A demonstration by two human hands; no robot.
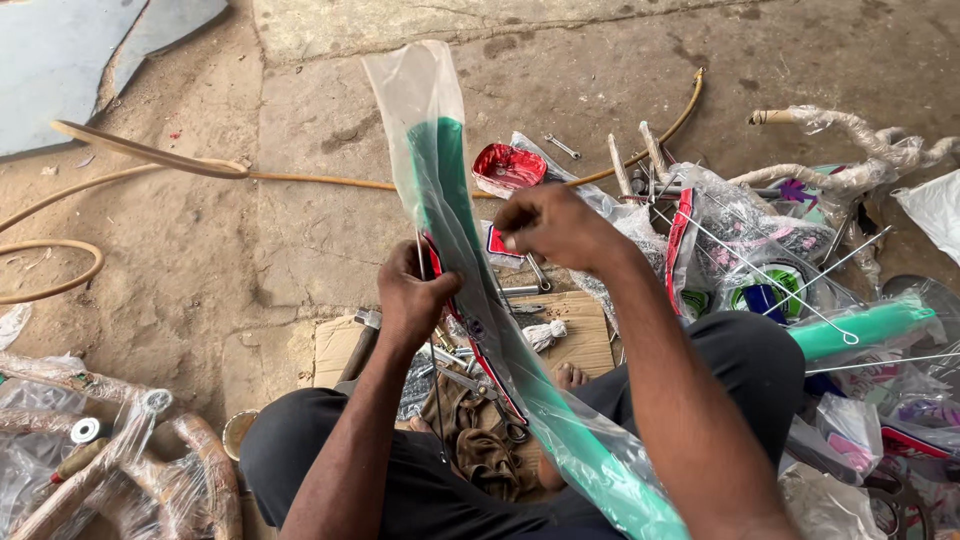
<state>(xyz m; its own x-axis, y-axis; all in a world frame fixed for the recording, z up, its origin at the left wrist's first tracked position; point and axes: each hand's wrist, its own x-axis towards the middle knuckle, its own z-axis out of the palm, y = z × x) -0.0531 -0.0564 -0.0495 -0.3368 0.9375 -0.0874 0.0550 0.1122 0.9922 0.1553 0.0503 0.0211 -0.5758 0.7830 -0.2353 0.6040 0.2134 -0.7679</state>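
Observation:
A long curved green bicycle mudguard (452, 190) wrapped in clear plastic runs from upper centre down to my lap. My left hand (412, 295) grips its left edge at the middle, together with a thin metal stay rod (436, 400) hanging down. My right hand (553, 224) pinches the plastic wrap on the mudguard's right side, fingers closed on it. I sit on the ground with dark trousers, one foot (570, 376) showing under the mudguard.
A hammer (358, 345), pliers (495, 395) and small parts lie on cardboard (585, 335) between my knees. Wrapped bicycle parts and spokes (760, 270) pile up at right, wrapped frame tubes (110, 450) at lower left. A tan hose (150, 160) crosses the concrete floor.

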